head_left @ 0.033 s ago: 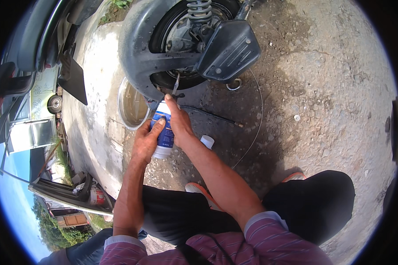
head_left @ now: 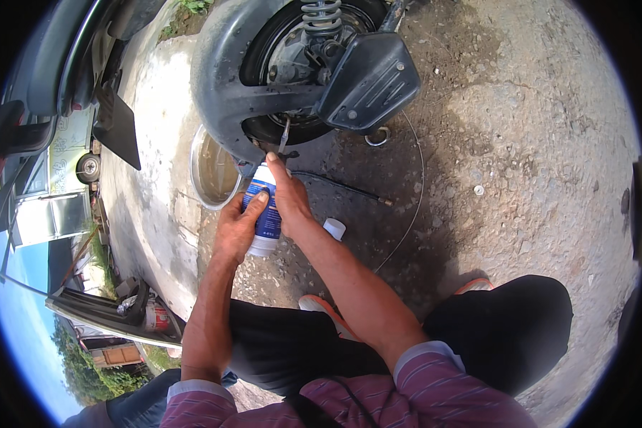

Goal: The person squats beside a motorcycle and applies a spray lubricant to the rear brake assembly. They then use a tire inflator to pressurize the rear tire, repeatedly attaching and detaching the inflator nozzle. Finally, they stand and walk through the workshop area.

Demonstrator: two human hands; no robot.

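Both my hands are wrapped round a blue and white plastic bottle (head_left: 267, 222), which is tilted with its upper end toward the wheel (head_left: 264, 130). My left hand (head_left: 235, 227) grips its left side, thumb across the label. On the other side, my right hand (head_left: 291, 196) is closed round the upper part, its thumb pointing up at the top end. The bottle's mouth is hidden by that hand. Just beyond the thumb, a thin, pale rod-like piece (head_left: 285, 135) stands against the wheel; its kind is unclear. A white cap (head_left: 334, 228) lies on the ground right of the bottle.
Above my hands are a dark fender (head_left: 217, 78), a coil spring (head_left: 322, 18) and a black cover (head_left: 371, 82). A basin of murky liquid (head_left: 196, 171) stands at left. A black hose (head_left: 346, 188), a thin cable (head_left: 421, 178) and a metal ring (head_left: 378, 137) lie on the ground.
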